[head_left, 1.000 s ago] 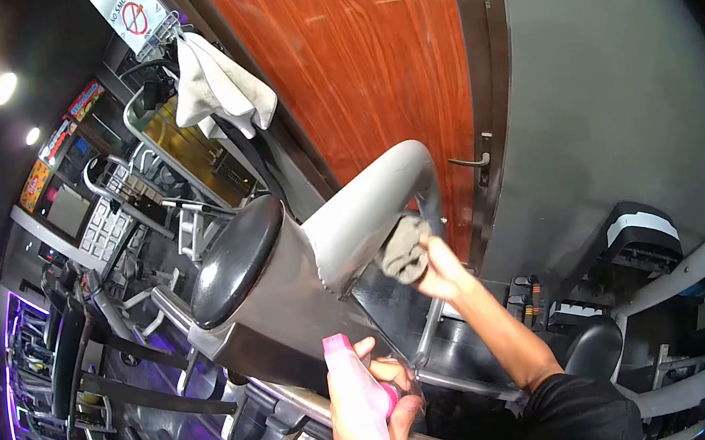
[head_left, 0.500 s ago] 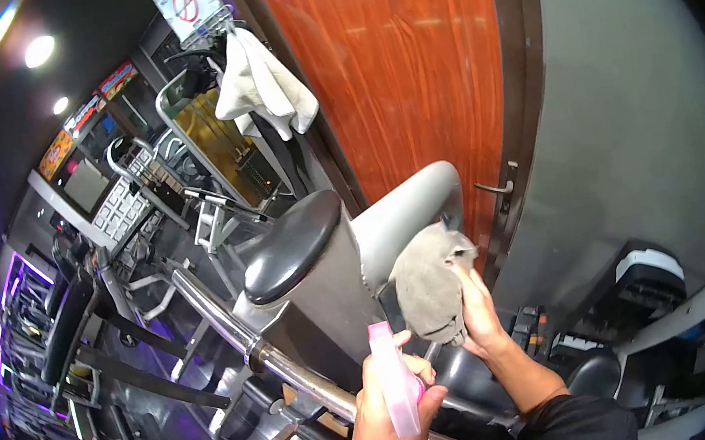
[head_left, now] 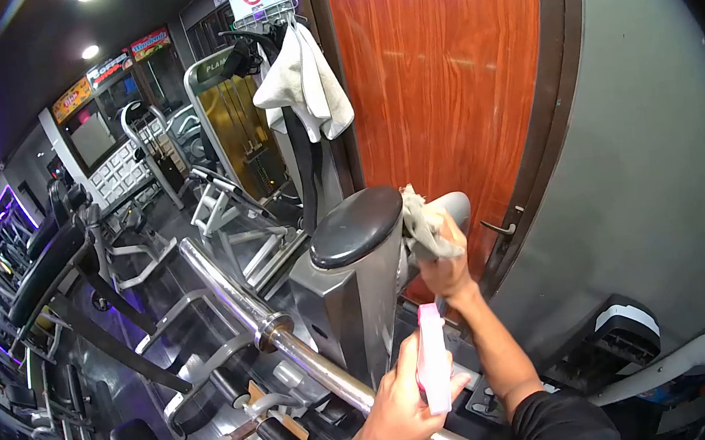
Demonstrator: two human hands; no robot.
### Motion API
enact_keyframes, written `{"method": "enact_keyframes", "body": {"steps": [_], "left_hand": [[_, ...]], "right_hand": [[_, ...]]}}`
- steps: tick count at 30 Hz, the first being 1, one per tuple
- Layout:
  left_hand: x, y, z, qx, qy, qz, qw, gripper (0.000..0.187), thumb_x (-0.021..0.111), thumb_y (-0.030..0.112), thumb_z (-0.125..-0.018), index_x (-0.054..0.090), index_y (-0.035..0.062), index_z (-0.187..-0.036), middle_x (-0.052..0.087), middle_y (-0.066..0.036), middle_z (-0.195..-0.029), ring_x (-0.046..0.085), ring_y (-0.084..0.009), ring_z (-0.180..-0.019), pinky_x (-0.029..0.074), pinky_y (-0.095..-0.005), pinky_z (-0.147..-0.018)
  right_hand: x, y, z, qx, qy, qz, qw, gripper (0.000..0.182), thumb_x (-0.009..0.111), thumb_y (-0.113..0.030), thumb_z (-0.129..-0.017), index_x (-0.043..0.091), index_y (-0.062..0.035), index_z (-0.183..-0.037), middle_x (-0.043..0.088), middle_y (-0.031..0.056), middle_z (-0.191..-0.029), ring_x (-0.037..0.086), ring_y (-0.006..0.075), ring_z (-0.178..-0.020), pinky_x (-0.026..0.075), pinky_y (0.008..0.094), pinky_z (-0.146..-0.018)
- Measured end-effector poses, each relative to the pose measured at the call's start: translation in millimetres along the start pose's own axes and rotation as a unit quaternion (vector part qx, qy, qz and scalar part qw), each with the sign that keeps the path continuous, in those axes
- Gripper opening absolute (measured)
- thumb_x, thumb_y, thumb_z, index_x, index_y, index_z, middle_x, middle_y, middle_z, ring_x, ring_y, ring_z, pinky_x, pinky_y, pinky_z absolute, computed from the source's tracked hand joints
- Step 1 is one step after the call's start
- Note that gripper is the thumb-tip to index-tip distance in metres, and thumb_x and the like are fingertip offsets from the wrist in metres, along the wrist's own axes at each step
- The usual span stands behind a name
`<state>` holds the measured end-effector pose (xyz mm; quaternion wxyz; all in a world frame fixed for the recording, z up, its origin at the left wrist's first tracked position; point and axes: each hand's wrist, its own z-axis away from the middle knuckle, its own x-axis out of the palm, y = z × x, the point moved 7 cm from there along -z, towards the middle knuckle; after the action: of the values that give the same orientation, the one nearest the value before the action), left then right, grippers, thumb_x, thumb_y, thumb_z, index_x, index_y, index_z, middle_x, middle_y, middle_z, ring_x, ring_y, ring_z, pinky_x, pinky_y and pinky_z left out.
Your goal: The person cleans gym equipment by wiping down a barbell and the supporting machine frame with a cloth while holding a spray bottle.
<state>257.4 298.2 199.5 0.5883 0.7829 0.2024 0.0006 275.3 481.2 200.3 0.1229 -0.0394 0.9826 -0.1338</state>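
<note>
My left hand (head_left: 400, 411) is wrapped around a pink and whitish spray bottle (head_left: 434, 362), seen mostly from above, so its lower part is hidden. My right hand (head_left: 447, 268) grips a bunched grey cloth (head_left: 427, 227). The cloth is against the far side of a grey machine post, just beside its black padded top (head_left: 359, 226). Behind the cloth shows the rounded end of a light grey frame tube (head_left: 454, 204). A chrome barbell (head_left: 320, 361) crosses below, passing under my left forearm.
A reddish wooden door (head_left: 441, 82) with a metal handle (head_left: 501, 228) stands ahead. White towels (head_left: 304, 88) hang on a rack left of it. Benches and gym machines (head_left: 106, 332) fill the left side. A black and white step platform (head_left: 631, 332) leans by the right wall.
My right hand has moved up and forward, bringing the cloth from open air onto the machine post beside the pad. My left hand keeps the bottle, now turned more upright. The view has shifted.
</note>
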Motion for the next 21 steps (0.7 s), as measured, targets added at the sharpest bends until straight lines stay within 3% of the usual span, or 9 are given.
{"method": "enact_keyframes", "body": {"steps": [3, 7, 11, 12, 13, 15, 17, 19, 21], "left_hand": [[2.0, -4.8, -0.4, -0.013, -0.002, 0.015, 1.0, 0.065, 0.069, 0.004, -0.083, 0.033, 0.0012, -0.136, 0.057, -0.004, -0.083, 0.057, -0.0121, -0.074, 0.047, -0.0273, -0.074], [6.4, -6.1, -3.3, 0.008, -0.017, -0.005, 1.0, 0.065, 0.069, 0.005, -0.083, 0.032, 0.0033, -0.137, 0.057, -0.004, -0.082, 0.056, -0.0121, -0.073, 0.047, -0.0271, -0.071], [13.1, -6.5, -4.3, 0.023, -0.053, -0.027, 0.998, 0.067, 0.069, 0.009, -0.084, 0.031, 0.0037, -0.138, 0.058, -0.008, -0.082, 0.058, -0.0173, -0.075, 0.048, -0.0314, -0.073], [13.4, -2.9, -4.5, 0.052, -0.057, -0.044, 0.996, 0.068, 0.069, 0.012, -0.085, 0.03, 0.0041, -0.14, 0.058, -0.012, -0.083, 0.06, -0.0211, -0.077, 0.048, -0.0345, -0.074], [12.1, -2.2, -5.6, 0.052, -0.056, -0.042, 0.996, 0.068, 0.069, 0.012, -0.085, 0.03, 0.0041, -0.14, 0.058, -0.012, -0.083, 0.06, -0.0211, -0.077, 0.048, -0.0345, -0.074], [13.3, -0.5, -4.7, 0.049, -0.072, -0.017, 0.996, 0.069, 0.069, 0.013, -0.085, 0.03, 0.0048, -0.14, 0.059, -0.015, -0.086, 0.061, -0.0228, -0.078, 0.048, -0.0355, -0.075], [13.2, -0.7, -4.8, 0.058, -0.07, -0.009, 0.996, 0.069, 0.07, 0.011, -0.084, 0.031, 0.0037, -0.14, 0.06, -0.015, -0.087, 0.061, -0.0219, -0.079, 0.048, -0.0347, -0.076], [12.1, -0.2, -3.6, 0.122, -0.046, 0.019, 0.991, 0.07, 0.071, 0.01, -0.082, 0.033, 0.0026, -0.141, 0.06, -0.013, -0.087, 0.06, -0.0199, -0.078, 0.048, -0.0337, -0.076], [7.6, 4.9, -1.0, 0.125, -0.028, 0.011, 0.992, 0.071, 0.072, 0.008, -0.081, 0.035, 0.0007, -0.141, 0.058, -0.007, -0.082, 0.056, -0.0129, -0.075, 0.048, -0.0294, -0.074]], "right_hand": [[-5.9, 39.1, -11.4, 0.125, -0.093, 0.01, 0.988, 0.039, 0.057, -0.013, -0.08, 0.057, -0.004, -0.118, 0.059, 0.0182, -0.116, 0.055, 0.039, -0.109, 0.044, 0.0413, -0.094], [-20.6, 124.1, 12.5, 0.171, -0.131, 0.096, 0.972, 0.043, 0.047, 0.001, -0.08, 0.056, -0.0038, -0.122, 0.056, 0.0188, -0.123, 0.049, 0.0365, -0.122, 0.038, 0.0385, -0.104], [-35.6, 177.9, 56.0, 0.187, -0.166, 0.278, 0.928, 0.048, 0.047, -0.005, -0.084, 0.048, -0.0095, -0.132, 0.055, 0.0161, -0.127, 0.048, 0.0362, -0.123, 0.027, 0.0533, -0.11], [-37.7, 170.6, 53.7, 0.199, -0.15, 0.242, 0.938, 0.046, 0.047, -0.011, -0.088, 0.046, -0.0133, -0.135, 0.058, 0.0151, -0.124, 0.051, 0.0367, -0.12, 0.022, 0.0616, -0.108], [-43.9, 162.8, 51.0, 0.198, -0.152, 0.243, 0.937, 0.046, 0.047, -0.011, -0.088, 0.046, -0.0133, -0.135, 0.058, 0.0151, -0.124, 0.051, 0.0367, -0.12, 0.022, 0.0616, -0.108], [-46.7, 145.6, 65.2, 0.311, -0.375, 0.207, 0.848, 0.042, 0.045, -0.02, -0.093, 0.048, -0.0159, -0.134, 0.061, 0.0152, -0.12, 0.053, 0.0372, -0.118, 0.022, 0.0645, -0.106], [-56.2, 145.8, 83.6, 0.413, -0.438, 0.147, 0.785, 0.039, 0.048, -0.028, -0.091, 0.056, -0.0102, -0.126, 0.064, 0.0198, -0.114, 0.057, 0.0344, -0.113, 0.038, 0.0453, -0.102], [-68.4, 113.9, 75.0, 0.414, -0.39, 0.04, 0.821, 0.04, 0.049, -0.032, -0.093, 0.059, -0.0051, -0.12, 0.066, 0.0163, -0.111, 0.06, 0.0274, -0.107, 0.045, 0.0382, -0.093], [-78.6, 86.6, 72.1, 0.532, -0.339, -0.116, 0.767, 0.04, 0.048, -0.032, -0.097, 0.059, -0.0003, -0.117, 0.064, 0.0088, -0.111, 0.06, 0.0165, -0.101, 0.047, 0.0332, -0.09]]}}
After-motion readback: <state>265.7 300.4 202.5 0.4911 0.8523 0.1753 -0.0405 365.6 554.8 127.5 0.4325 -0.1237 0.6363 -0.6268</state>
